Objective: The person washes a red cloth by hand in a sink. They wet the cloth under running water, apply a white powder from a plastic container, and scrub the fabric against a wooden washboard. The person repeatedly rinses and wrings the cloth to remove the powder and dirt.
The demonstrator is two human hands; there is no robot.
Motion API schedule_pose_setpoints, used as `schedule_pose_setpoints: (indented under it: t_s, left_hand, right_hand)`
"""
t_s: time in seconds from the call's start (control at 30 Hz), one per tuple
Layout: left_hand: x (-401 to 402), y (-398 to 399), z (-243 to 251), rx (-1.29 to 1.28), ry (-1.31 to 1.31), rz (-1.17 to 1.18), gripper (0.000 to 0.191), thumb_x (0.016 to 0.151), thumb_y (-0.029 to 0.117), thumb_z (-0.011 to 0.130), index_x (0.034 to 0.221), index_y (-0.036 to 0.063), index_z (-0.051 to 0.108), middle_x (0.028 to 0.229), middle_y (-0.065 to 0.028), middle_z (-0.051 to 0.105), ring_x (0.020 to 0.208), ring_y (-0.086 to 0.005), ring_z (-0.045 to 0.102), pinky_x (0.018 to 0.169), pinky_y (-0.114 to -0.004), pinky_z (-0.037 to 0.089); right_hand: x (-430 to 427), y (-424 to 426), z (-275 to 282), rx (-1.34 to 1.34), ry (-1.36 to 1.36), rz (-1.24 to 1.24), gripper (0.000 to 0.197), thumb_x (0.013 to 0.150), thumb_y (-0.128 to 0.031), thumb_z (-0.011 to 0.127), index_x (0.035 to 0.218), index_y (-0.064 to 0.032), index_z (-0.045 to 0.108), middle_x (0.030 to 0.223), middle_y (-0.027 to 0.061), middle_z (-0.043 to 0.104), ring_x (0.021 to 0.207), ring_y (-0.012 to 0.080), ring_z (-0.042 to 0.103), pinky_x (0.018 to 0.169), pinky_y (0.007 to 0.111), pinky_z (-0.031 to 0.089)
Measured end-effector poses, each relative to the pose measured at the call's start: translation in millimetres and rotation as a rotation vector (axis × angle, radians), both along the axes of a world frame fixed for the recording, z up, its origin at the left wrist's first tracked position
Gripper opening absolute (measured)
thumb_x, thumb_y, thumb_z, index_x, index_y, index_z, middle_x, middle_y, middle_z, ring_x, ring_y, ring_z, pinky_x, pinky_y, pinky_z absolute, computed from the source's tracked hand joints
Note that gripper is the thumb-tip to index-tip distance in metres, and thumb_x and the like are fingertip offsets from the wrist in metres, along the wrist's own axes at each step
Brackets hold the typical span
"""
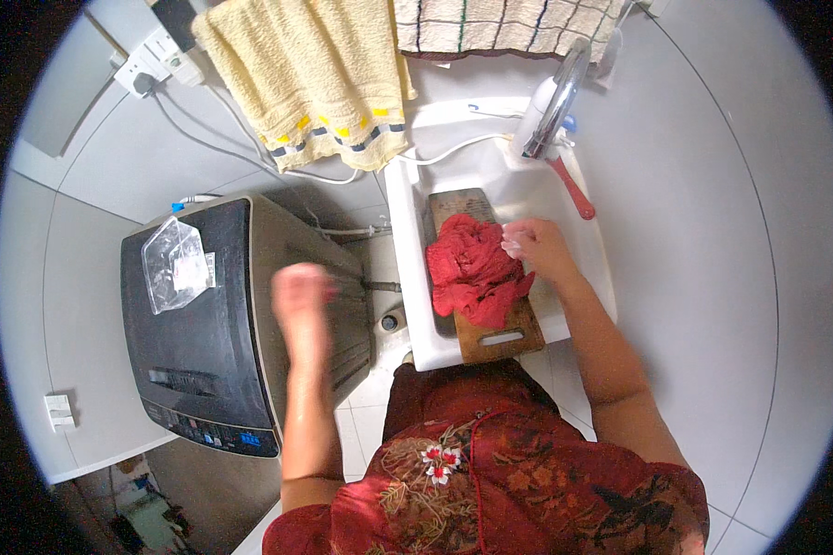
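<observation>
A bunched red cloth (473,267) lies on a wooden washboard (501,336), which rests slantwise in a white sink (416,350) with its slotted end over the front rim. At the cloth's right edge is my right hand (536,248), with fingers bent and white stuff, perhaps suds, on the fingertips; whether it grips anything cannot be told. My left hand (300,288) is blurred and raised beside the washing machine, away from the sink. Its fingers look curled, and what it may hold is unclear. A red-handled tool (572,189) lies on the sink's right rim.
A top-loading washing machine (187,347) stands at the left, a clear plastic container (173,267) on its lid. A chrome faucet (559,104) rises at the sink's back. Yellow (312,83) and checked (500,28) towels hang above. A plug sits in a wall socket (146,66).
</observation>
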State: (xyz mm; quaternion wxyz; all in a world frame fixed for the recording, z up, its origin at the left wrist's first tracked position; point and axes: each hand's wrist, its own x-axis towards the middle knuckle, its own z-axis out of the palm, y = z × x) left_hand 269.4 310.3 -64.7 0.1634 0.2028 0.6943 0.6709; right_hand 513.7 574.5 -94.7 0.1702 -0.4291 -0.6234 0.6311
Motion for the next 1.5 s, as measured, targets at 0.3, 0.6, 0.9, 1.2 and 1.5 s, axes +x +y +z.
schedule_pose_setpoints:
  t_s: [0.3, 0.6, 0.9, 1.2, 1.5]
  left_hand:
    - [125, 185, -72, -0.968, 0.407, -0.775, 0.084, 0.079, 0.042, 0.072, 0.144, 0.0077, 0.033, 0.152, -0.0218, 0.021, 0.141, -0.0393, 0.018, 0.107, -0.058, 0.029]
    - [92, 220, -94, -0.4, 0.192, -0.633, 0.046, 0.076, 0.026, 0.079, 0.106, -0.0029, 0.059, 0.092, -0.0143, 0.069, 0.084, -0.0275, 0.066, 0.08, -0.034, 0.051]
    - [104, 183, -25, 0.043, 0.377, -0.508, 0.049, 0.064, -0.017, 0.056, 0.106, 0.0088, 0.053, 0.129, -0.0199, 0.044, 0.13, -0.0353, 0.038, 0.106, -0.036, 0.036]
    - [150, 86, -85, -0.543, 0.509, -0.79, 0.021, 0.08, 0.01, 0.062, 0.1, 0.006, 0.055, 0.143, -0.0271, 0.035, 0.127, -0.0462, 0.04, 0.106, -0.044, 0.036]
    - [146, 79, -63, -0.479, 0.466, -0.711, 0.024, 0.076, 0.017, 0.073, 0.082, 0.0048, 0.054, 0.128, -0.0258, 0.046, 0.12, -0.0439, 0.045, 0.1, -0.045, 0.039]
  right_hand:
    - [22, -11, -4, -0.309, 0.349, -0.214, 0.022, 0.09, -0.005, 0.058, 0.108, 0.0074, 0.059, 0.098, 0.0164, 0.067, 0.087, 0.0234, 0.068, 0.078, 0.031, 0.057]
    - [84, -6, 13, -0.402, 0.308, -0.357, 0.021, 0.088, -0.001, 0.06, 0.108, 0.0061, 0.059, 0.1, 0.0162, 0.066, 0.089, 0.0225, 0.066, 0.078, 0.03, 0.056]
    - [74, 13, 46, -0.245, 0.515, -0.334, 0.016, 0.091, -0.003, 0.055, 0.104, 0.0014, 0.062, 0.101, 0.0158, 0.068, 0.095, 0.0237, 0.067, 0.083, 0.033, 0.055]
    - [11, -5, 41, 0.185, 0.106, 0.104, 0.02, 0.087, 0.001, 0.057, 0.105, 0.0036, 0.065, 0.102, 0.0111, 0.068, 0.086, 0.0142, 0.064, 0.08, 0.027, 0.053]
    - [10, 5, 24, 0.237, 0.047, 0.034, 0.018, 0.088, -0.002, 0.057, 0.102, 0.0058, 0.065, 0.086, 0.0117, 0.069, 0.072, 0.0146, 0.067, 0.067, 0.026, 0.055]
